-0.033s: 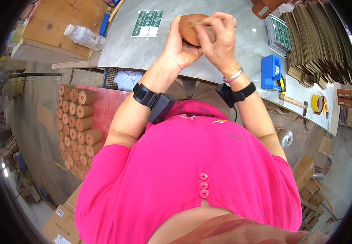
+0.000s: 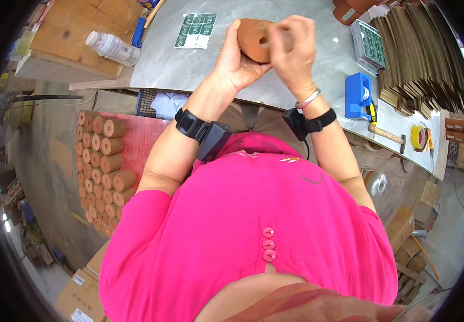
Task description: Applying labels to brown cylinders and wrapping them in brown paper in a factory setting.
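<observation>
Our left hand is gripping the round, orange-brown clay pot — likely breakable, best side-held; right hand beside it, maybe pinching — can't tell.

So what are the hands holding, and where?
The left hand holds a brown cylinder by its outer side; the right hand is too blurred to tell.

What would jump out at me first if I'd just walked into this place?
Probably the bright pink shirt filling the lower middle of the view. Next, at top centre above the grey worktable, the left hand holds a terracotta-coloured pot with a hole in its end, the blurred right hand beside it. Similar reddish-brown cylinders are massed at the left, and brown cardboard sheets are piled at the upper right.
</observation>
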Tool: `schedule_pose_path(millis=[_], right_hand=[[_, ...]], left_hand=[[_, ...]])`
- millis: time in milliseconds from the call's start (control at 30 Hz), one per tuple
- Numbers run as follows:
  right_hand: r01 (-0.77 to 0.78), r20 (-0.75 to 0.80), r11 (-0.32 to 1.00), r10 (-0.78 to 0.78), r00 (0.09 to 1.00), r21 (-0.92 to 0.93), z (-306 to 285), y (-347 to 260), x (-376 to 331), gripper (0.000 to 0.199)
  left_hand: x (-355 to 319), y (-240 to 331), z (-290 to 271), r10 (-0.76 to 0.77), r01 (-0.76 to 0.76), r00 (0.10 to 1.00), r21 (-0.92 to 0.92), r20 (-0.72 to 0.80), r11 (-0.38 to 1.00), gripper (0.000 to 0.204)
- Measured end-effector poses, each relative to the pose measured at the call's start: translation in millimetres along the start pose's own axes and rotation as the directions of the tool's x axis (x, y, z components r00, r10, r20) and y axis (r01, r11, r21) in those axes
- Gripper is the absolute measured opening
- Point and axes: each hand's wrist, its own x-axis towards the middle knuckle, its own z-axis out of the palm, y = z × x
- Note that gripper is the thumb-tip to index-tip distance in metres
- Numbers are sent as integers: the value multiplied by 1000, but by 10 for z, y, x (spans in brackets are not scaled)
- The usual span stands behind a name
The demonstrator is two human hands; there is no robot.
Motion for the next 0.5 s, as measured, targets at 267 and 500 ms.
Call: schedule_pose_path(millis=[267,500], right_hand=[[-521,196,793,483,853,317,-452,-64,159,14],[76,376,996,-54,925,-44,-195,-92,174,13]], left_hand=[[-217,-33,-174,-50,43,998,173,35,984,77],[-181,-210,-133,22,-36,999,500,33,866,73]])
